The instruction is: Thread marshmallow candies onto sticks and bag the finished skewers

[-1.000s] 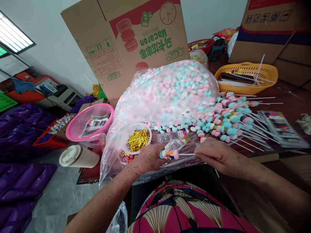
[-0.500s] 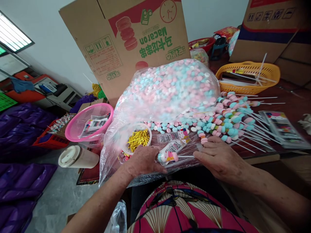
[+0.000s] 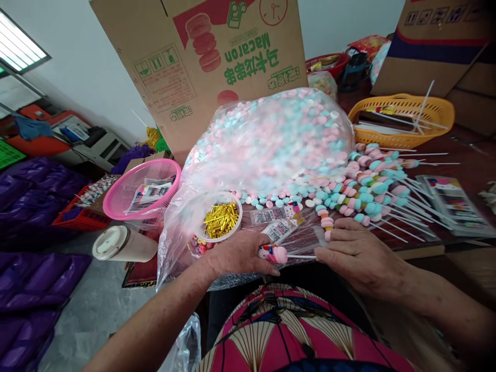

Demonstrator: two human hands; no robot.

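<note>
A candy skewer [image 3: 279,254] of pink sweets on a white stick lies level at the table's front edge, its left end in a small printed clear bag. My left hand [image 3: 242,254] is closed around the bagged end, which is partly hidden by the fingers. At the other end, my right hand [image 3: 358,253] has its thumb at the tip of the white stick, fingers bent. Just beyond its fingertips lies another skewer [image 3: 325,219]. Flat printed bags [image 3: 281,230] lie between the hands and the loose sweets. Left of them stands a white bowl of gold twist ties [image 3: 221,219].
A large clear bag of pink, blue and white sweets [image 3: 271,139] fills the middle. Finished skewers [image 3: 372,191] pile to its right, near a yellow basket [image 3: 403,142]. To the left are a pink basket [image 3: 112,199] and a lidded cup [image 3: 132,245]. A cardboard box [image 3: 155,46] stands behind.
My left hand has moved right along the skewer, covering more of the bagged sweets. The skewer and right hand have shifted slightly right and down. The view has tilted a little.
</note>
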